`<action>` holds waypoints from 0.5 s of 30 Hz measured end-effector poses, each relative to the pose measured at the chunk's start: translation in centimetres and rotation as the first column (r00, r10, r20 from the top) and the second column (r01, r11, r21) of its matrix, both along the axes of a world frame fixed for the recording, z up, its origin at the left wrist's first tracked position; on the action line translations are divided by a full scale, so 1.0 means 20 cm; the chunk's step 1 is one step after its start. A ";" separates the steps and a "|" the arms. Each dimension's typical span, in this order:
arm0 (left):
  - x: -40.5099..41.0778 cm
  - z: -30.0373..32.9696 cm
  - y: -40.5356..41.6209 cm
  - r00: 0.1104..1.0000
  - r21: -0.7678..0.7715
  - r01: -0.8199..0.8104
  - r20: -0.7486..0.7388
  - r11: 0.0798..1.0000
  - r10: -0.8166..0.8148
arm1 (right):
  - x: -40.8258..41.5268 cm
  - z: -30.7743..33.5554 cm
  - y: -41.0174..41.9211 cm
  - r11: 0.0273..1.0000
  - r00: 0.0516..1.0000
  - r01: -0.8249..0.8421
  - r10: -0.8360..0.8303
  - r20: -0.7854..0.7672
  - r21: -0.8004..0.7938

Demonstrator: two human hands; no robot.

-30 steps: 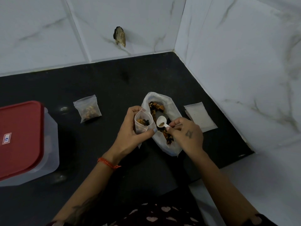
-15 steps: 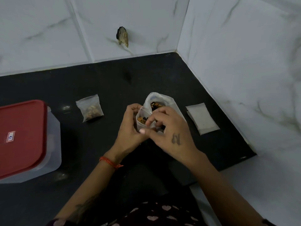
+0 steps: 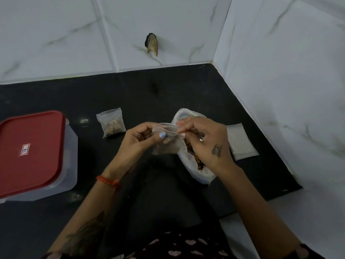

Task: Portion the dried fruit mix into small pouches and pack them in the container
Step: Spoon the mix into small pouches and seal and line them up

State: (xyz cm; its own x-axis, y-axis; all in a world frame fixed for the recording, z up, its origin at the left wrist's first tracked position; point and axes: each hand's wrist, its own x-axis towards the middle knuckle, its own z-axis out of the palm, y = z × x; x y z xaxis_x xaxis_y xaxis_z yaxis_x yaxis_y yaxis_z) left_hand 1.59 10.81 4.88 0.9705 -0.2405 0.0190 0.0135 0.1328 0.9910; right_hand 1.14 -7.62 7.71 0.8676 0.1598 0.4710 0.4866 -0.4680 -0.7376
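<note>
A small clear pouch with some dried fruit mix hangs between my hands, just above the black counter. My left hand pinches its top left corner with thumb and fingers. At the top right corner, my right hand pinches the zip strip. Under my right hand lies the big white bag of dried fruit mix, open, its contents partly hidden. A filled pouch lies to the left on the counter. The clear container with a red lid stands at the far left, closed.
A stack of empty pouches lies right of the big bag, close to the white marble side wall. The back wall has a chipped hole. Bare black counter stretches behind the bags and between the container and my arms.
The spoon that my right hand held a second ago is out of sight. The pouch, held open in my left hand before, is now flattened and held at its top by both hands.
</note>
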 end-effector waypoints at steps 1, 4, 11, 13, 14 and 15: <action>0.00 0.01 0.00 1.000 -0.001 -0.022 -0.002 1.000 0.022 | 0.00 0.01 0.00 1.000 0.999 -0.006 0.007 -0.044 0.027; -0.01 0.00 -0.01 0.998 0.004 -0.069 0.003 0.998 0.069 | 0.00 0.04 0.01 0.995 0.984 -0.005 0.022 -0.178 0.097; -0.01 0.00 0.01 0.991 -0.028 -0.126 -0.054 0.992 0.125 | 0.03 0.05 0.06 0.998 0.929 -0.023 0.043 -0.369 0.060; -0.01 0.01 0.00 0.992 -0.016 -0.112 -0.053 0.994 0.111 | 0.04 0.04 0.06 0.999 0.930 0.009 0.006 -0.368 0.039; -0.01 0.01 -0.01 0.994 -0.009 -0.102 -0.045 0.995 0.101 | 0.04 0.04 0.06 0.999 0.927 0.022 -0.008 -0.375 0.034; -0.02 0.02 -0.02 0.995 -0.004 -0.096 -0.041 0.995 0.096 | 0.05 0.04 0.07 0.999 0.923 0.030 -0.017 -0.385 0.027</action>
State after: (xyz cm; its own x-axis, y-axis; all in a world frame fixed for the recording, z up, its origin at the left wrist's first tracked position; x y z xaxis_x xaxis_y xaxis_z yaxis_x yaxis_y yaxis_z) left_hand 1.28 10.40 5.32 0.9890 -0.1463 -0.0197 0.0405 0.1408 0.9892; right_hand 2.07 -6.32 8.45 0.9863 0.1277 0.1046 0.1515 -0.4490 -0.8806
